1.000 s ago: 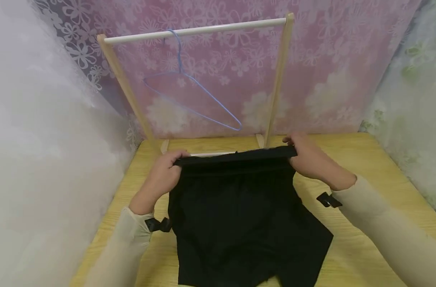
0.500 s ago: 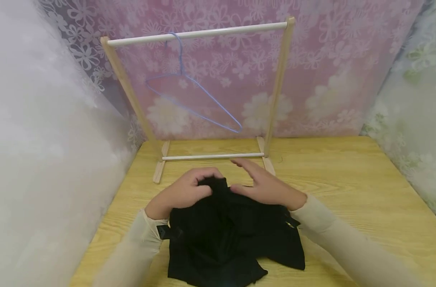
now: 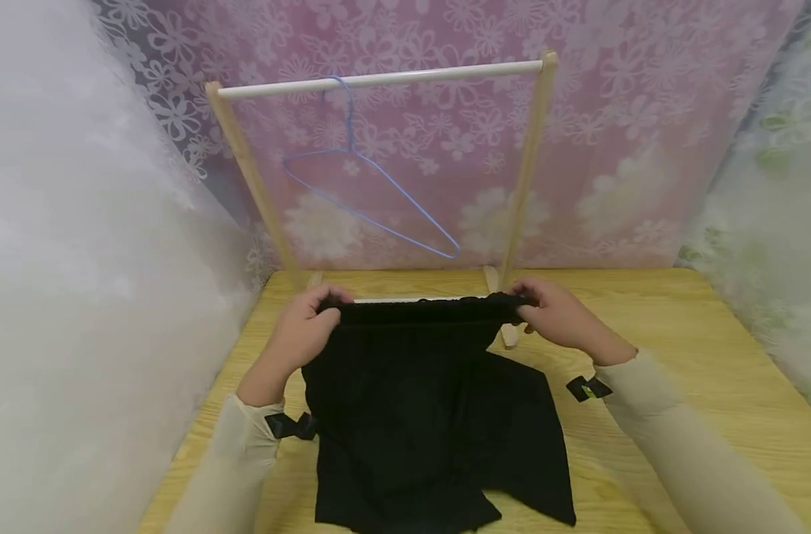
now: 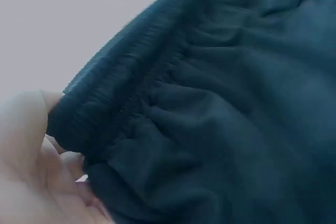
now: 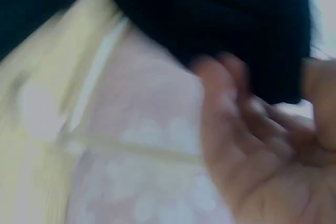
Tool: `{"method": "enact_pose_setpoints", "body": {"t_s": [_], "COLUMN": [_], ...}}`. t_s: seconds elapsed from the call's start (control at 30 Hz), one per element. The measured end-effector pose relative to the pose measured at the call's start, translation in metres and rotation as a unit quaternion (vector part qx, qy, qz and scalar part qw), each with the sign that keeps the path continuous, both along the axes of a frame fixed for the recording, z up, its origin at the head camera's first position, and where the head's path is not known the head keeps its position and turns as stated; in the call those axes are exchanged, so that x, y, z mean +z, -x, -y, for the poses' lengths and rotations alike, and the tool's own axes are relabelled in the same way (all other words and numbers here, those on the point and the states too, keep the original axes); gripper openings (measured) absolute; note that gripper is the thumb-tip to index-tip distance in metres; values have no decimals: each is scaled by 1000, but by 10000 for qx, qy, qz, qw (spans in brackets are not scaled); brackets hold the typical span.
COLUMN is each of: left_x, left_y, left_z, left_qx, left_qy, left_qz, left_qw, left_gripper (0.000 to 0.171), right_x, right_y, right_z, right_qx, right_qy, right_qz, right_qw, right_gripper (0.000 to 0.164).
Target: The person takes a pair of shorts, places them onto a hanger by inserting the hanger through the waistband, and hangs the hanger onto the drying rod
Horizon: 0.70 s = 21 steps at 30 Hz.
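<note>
A pair of black shorts [image 3: 405, 415] hangs spread in front of me, waistband up, with the legs towards the near side of the table. My left hand [image 3: 297, 334] pinches the left end of the gathered waistband [image 4: 121, 72], thumb on the near side. At the other end of the band, my right hand [image 3: 559, 315] grips the cloth between thumb and fingers. In the right wrist view the shorts [image 5: 220, 19] are blurred and hide part of the fingers. Beyond them, a blue wire hanger [image 3: 405, 199] hangs from the rack's top bar.
Behind the shorts stands a small rack with wooden posts [image 3: 528, 163] and a white top bar [image 3: 412, 76]. Its lower parts are partly covered by the shorts. The wooden table [image 3: 652, 356] meets flowered walls at the back and sides.
Half a second ago the waistband was bunched, with the left hand on it and the right hand's fingers apart. Now the hands have parted and the band is stretched between them.
</note>
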State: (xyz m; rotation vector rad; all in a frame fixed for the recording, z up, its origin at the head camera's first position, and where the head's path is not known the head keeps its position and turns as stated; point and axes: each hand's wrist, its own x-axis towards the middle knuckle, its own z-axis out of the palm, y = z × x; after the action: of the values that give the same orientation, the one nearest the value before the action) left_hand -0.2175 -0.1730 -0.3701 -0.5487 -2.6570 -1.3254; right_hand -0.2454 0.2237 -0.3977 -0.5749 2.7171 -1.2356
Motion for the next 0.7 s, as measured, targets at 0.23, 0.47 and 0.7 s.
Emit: {"method": "enact_pose_setpoints", "body": {"t_s": [0.23,0.47,0.7], "left_x": [-27,-25,-18], "left_y": [24,33,25], "left_z": [-16,-29,-35], "left_qx": [-159,-71,201], "left_qy": [249,-50,-430], "left_qz": [787,671,333], "left_qw": [9965,9977,9983], "left_gripper": [33,27,18], "right_x": [13,9,10], "right_y": [0,2,5], "right_z": [-16,-25,-17], "right_qx": [97,-498,-657], "right_qy": [1641,3407,3895], "right_qz": [1024,1131,842], "right_qw": [9811,9320,9148], "right_gripper": [24,7,9]}}
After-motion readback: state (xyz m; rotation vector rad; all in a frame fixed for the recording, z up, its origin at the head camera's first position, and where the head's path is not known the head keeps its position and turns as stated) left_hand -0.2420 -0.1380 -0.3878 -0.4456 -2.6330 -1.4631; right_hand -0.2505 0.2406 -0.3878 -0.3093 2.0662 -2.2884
